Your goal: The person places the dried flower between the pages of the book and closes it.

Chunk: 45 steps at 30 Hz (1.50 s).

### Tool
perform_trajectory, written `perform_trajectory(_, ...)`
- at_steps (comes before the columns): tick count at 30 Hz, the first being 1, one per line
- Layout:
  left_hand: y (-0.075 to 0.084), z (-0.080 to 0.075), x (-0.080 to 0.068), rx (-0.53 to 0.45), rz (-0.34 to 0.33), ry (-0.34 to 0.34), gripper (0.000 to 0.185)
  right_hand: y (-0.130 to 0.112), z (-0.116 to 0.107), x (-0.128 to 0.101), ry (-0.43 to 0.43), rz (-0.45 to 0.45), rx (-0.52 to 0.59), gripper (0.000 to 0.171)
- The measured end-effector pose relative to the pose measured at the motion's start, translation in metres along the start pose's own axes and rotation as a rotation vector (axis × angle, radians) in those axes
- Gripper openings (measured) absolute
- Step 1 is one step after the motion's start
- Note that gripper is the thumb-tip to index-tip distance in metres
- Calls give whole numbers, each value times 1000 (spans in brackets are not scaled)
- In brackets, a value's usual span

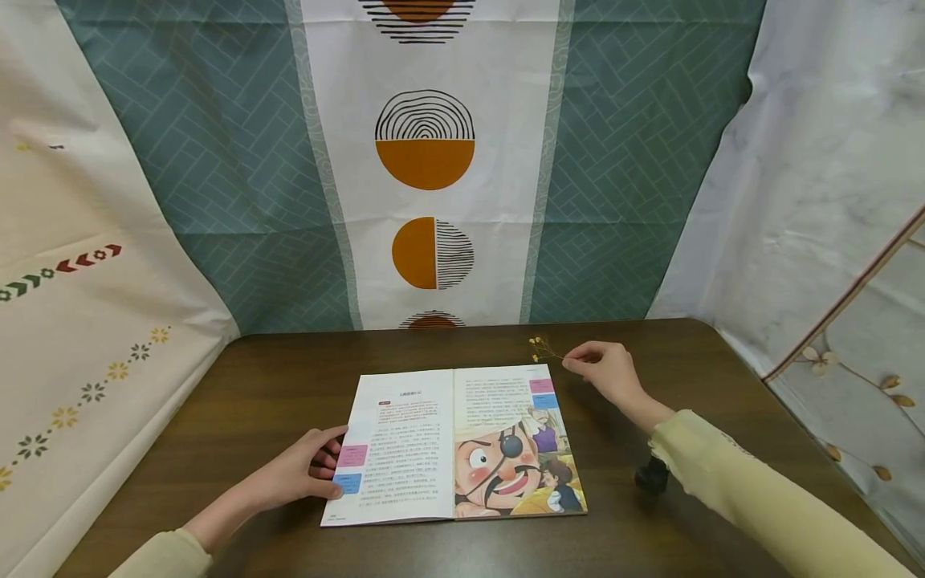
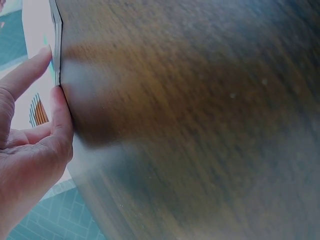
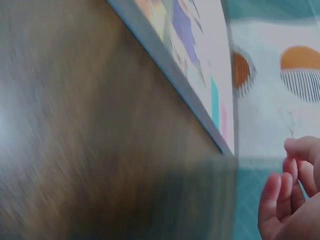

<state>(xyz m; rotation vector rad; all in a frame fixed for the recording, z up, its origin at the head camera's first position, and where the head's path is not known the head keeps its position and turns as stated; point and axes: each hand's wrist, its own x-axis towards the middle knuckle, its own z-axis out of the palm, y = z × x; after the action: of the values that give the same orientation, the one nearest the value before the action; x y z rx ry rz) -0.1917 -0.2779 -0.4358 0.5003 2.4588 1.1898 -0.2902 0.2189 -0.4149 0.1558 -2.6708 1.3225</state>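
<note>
Feather-light sprig (image 1: 538, 346), pinched by the stem, up by the book's far corner!
And look at that right hand (image 1: 603, 369): its grip is narrow, thumb and finger closed on the very end of the stem, yellow heads pointing left, just beyond the top right corner of the open book (image 1: 405, 437). Next to no weight there, I'd say; dry, brittle, quick to snap or shed, so the stem's the place to hold, barely squeezed, never the blossoms. Over on the other side, the left hand (image 1: 307, 470) holds the book's left edge, thumb on the page, fingers curled at the side. Thin, bendy pages, smooth and likely slippery on the dark bench (image 1: 289, 385); the edge suits a steadying hold.
</note>
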Motion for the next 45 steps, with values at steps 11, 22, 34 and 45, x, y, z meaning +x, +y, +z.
perform_trajectory(11,2,-1,0,15,2,7,91,-30,31,-24,-103,20,57,16)
perform_trajectory(22,2,-1,0,9,-1,5,92,-42,61,-38,-162,81,121,12)
perform_trajectory(34,0,0,0,7,4,8,91,-40,81,-39,-203,32,36,6)
perform_trajectory(45,-1,0,-1,10,10,9,91,-41,82,-38,-326,-123,-88,5)
